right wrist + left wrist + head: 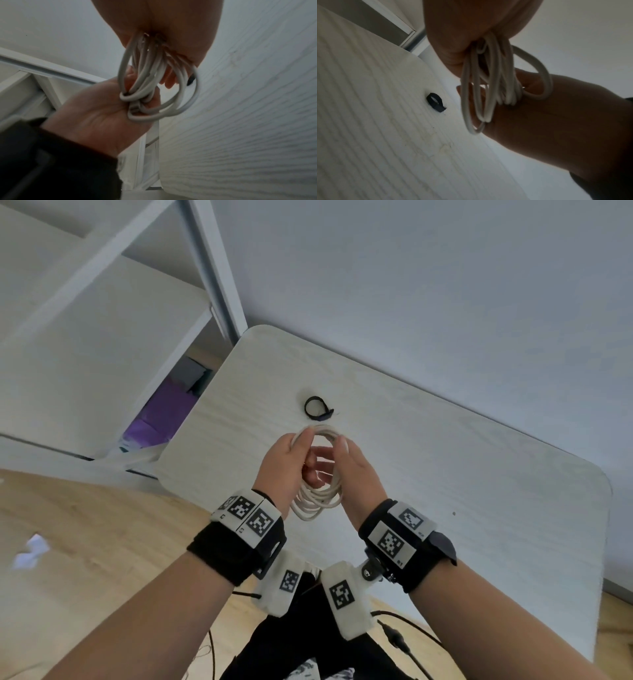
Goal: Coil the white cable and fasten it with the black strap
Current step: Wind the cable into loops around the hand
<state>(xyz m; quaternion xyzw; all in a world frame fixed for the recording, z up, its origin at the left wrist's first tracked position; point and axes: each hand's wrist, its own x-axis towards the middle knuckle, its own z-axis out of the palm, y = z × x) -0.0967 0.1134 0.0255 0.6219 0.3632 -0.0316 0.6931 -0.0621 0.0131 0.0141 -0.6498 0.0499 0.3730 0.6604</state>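
The white cable point(318, 501) is wound into several loops and held up above the table between both hands. My left hand point(291, 467) grips the coil's left side, thumb on the top loops. My right hand point(352, 470) grips the right side, thumb on top as well. In the left wrist view the coil point(489, 83) hangs from my left fingers against my right hand point(547, 121). In the right wrist view the loops point(154, 86) pass from my right fingers into my left palm point(102, 115). The black strap point(318, 407), curled into a small ring, lies on the table just beyond the coil; it also shows as the strap point(435, 102) in the left wrist view.
The pale wood-grain table point(445, 467) has rounded corners and stands against a plain white wall. A white shelving frame point(102, 313) stands to the left, with purple items point(161, 412) beneath. Black wires point(404, 642) hang near my lap over the wooden floor.
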